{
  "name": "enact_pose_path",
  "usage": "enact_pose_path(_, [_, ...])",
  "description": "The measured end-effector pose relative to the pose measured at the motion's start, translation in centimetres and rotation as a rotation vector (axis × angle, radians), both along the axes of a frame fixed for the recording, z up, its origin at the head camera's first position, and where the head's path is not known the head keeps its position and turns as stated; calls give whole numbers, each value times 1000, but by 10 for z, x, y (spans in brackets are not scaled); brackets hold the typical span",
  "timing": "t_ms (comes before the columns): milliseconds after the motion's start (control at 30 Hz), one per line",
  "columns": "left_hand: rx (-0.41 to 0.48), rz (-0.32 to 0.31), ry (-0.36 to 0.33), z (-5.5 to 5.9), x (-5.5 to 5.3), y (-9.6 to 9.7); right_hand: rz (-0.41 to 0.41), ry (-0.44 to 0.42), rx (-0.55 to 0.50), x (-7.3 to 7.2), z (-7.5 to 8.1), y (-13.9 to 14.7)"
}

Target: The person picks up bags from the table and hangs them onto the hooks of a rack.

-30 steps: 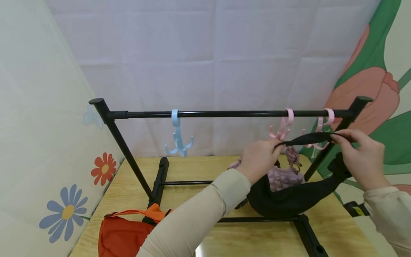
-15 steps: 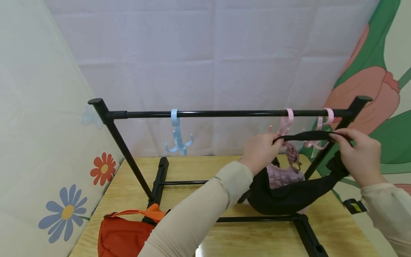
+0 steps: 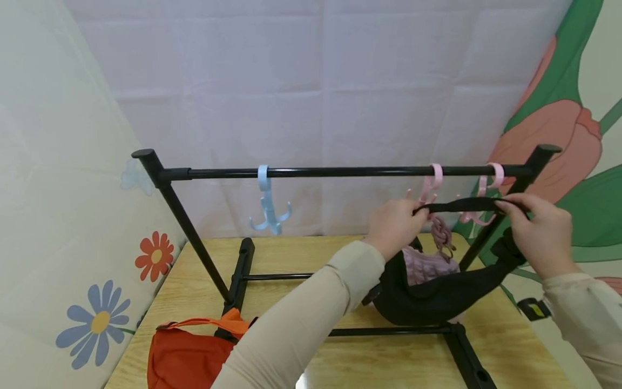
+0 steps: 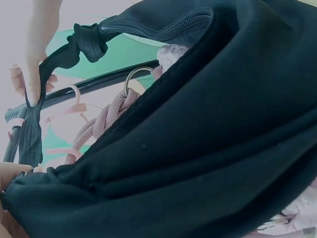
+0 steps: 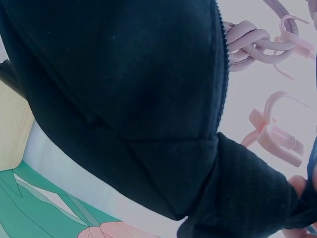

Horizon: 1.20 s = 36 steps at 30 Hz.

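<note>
The left hand point(image 3: 393, 227) and the right hand point(image 3: 544, 232) each pinch a narrow black fabric strap point(image 3: 466, 205); the span between them runs nearly straight, presumably so that two holding points share the load and keep the strap spread; the black zippered fabric bag point(image 3: 432, 308) hangs below, in front of the mauve quilted bag point(image 3: 425, 267) and near two pink plastic hooks point(image 3: 438, 175).

The black tubular rack point(image 3: 340, 172) stands on a wood-grain tabletop point(image 3: 389, 359); a light-blue plastic hook point(image 3: 268, 202) hangs from its top rail; an orange-red fabric bag point(image 3: 187, 359) lies near its left foot; white sheeting point(image 3: 218, 70) and flower-printed panels point(image 3: 53, 216) enclose the table.
</note>
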<state>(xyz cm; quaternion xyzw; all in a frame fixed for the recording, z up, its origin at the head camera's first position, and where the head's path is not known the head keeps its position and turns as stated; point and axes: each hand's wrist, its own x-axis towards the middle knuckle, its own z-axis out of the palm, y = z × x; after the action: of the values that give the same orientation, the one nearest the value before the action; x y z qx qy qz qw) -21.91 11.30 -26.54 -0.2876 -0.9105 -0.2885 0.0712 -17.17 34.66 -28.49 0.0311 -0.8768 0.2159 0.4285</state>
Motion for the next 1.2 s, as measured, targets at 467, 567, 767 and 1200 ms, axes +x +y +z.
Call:
enact_pose_path(467, [3,19,10,-2,-4,2,-81,49,153,-4,-4,-2])
enact_pose_path(567, [-11,23,30,-3,-5,3,-83,43,147,-4,-5,-3])
enact_pose_path(767, [-25,23,59,-5,-6,3,-82,46,147,-4,-5,-3])
enact_pose_path(1200, [-57,56,62,-6,-7,5,-74,42,157,-7,-9,-1])
